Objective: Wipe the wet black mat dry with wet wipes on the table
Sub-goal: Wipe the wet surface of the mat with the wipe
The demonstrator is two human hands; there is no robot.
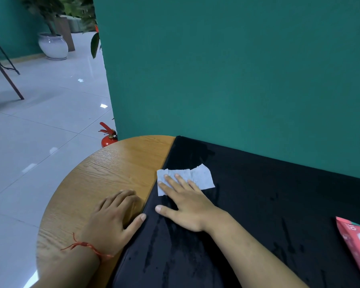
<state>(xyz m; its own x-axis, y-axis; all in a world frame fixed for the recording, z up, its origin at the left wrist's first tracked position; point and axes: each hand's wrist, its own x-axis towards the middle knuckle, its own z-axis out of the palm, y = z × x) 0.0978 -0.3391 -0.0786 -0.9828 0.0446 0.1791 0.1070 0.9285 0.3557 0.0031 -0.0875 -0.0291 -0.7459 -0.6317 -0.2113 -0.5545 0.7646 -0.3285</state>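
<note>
I am making out only two white letters, seemingly "JO", on the pink pack of wipes [356, 245] lying at my right; the rest is running out of view.

Under my hand [187, 206] a thin papery wipe [200, 177], matt black cloth mat [268, 194] with wet streaks, grained wooden tabletop [112, 173]

Teal wall [237, 80], glossy pale tiled floor [40, 132], potted plant [53, 45], chair [0, 80], red extinguisher [108, 138]

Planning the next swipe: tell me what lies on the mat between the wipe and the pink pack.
Only bare black mat with wet streaks lies between the wipe and the pink pack, as the head view shows.
</note>
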